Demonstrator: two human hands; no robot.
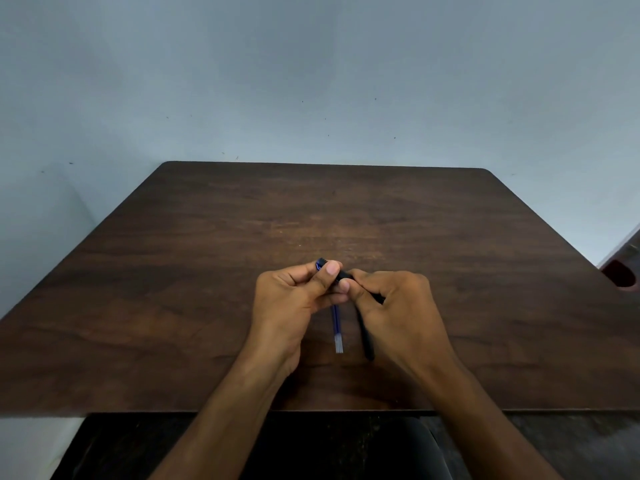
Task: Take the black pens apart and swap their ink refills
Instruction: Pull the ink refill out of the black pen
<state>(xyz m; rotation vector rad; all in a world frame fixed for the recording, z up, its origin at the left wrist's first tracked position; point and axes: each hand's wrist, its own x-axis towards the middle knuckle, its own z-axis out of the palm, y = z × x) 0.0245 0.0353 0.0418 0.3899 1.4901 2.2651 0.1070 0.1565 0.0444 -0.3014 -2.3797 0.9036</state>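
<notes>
Working over the middle of the dark brown wooden table (207, 271), both hands raised just above it and meeting fingertip to fingertip. Pinching a short black pen piece (341, 274) between the thumb and curled fingers of the left hand (294, 299), with a thin blue ink refill with a clear end (336, 327) hanging down out of the same hand toward the body. Gripping a slim black pen barrel (366, 337) in the curled right hand (398, 306), its long end pointing down and toward the body.

Probably pulling or twisting a joint apart, or feeding a refill in; hard telling which, since fingers are hiding the join. Keeping both pieces in line, turning gently rather than bending, and holding the refill clear of the twisting fingers so as not to kink it. Staying low over the table, so as not to lose any small part.
</notes>
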